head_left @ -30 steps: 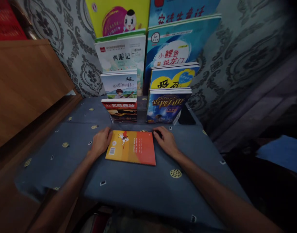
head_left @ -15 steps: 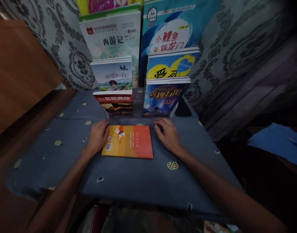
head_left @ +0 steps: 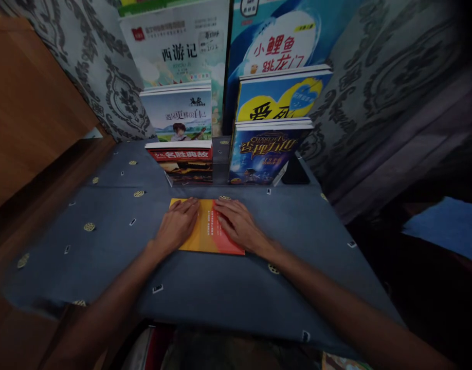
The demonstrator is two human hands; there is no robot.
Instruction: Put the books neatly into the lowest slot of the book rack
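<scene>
A thin yellow, orange and red book (head_left: pixel 205 231) lies flat on the dark blue-grey tablecloth (head_left: pixel 197 288), in front of the standing books. My left hand (head_left: pixel 178 223) rests flat over its yellow left part, fingers stretched out and covering the barcode area. On the red right part lies my right hand (head_left: pixel 238 221), its fingers also extended and pointing inward to the left. Neither hand grips the book; both palms face down on it. White lines of text show between the hands.
Upright books stand behind in two columns: a red-covered book (head_left: pixel 185 163) at front left, a dark blue one (head_left: pixel 265 154) at front right, taller ones behind. A black phone-like object (head_left: pixel 295 172) lies right of them. Patterned curtains hang at the back; a wooden panel (head_left: pixel 31 113) is at left.
Both hands have moved inward from beside the book onto its cover. The view has shifted slightly closer to the standing books.
</scene>
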